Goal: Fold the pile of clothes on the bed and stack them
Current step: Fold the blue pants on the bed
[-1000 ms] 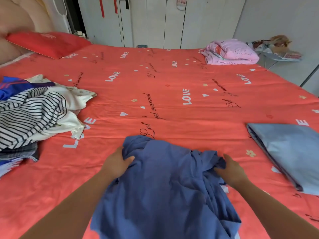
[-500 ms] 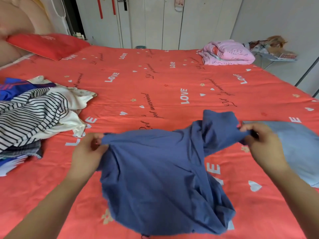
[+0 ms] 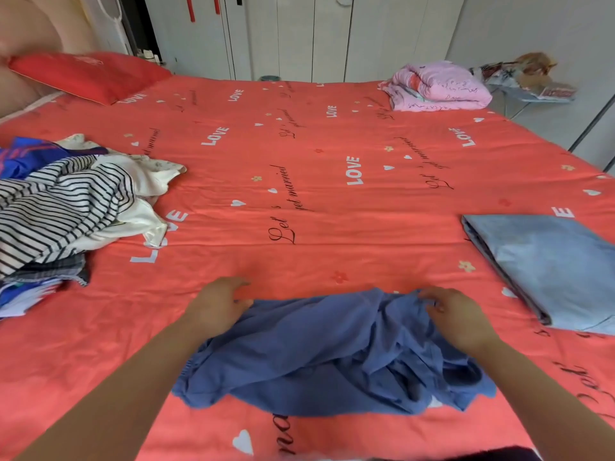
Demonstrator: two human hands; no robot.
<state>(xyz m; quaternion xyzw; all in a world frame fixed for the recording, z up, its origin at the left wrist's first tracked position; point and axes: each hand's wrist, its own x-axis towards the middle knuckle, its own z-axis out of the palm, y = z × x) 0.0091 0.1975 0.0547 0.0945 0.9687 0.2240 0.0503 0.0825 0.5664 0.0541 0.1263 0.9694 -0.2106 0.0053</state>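
Left hand loose-fingered at corner of crumpled dark-blue cloth garment, right hand pinching its bunched edge; shd tug corners apart & smooth flat first

The blue garment is thin, matt cloth, soft and heavily creased. The bed sheet is smooth printed cloth. The folded garment looks like pale denim, matt and faintly grainy. The striped top is soft knit, and the pink quilt is puffy padded cloth. The wardrobe doors are smooth panels with a slight sheen.
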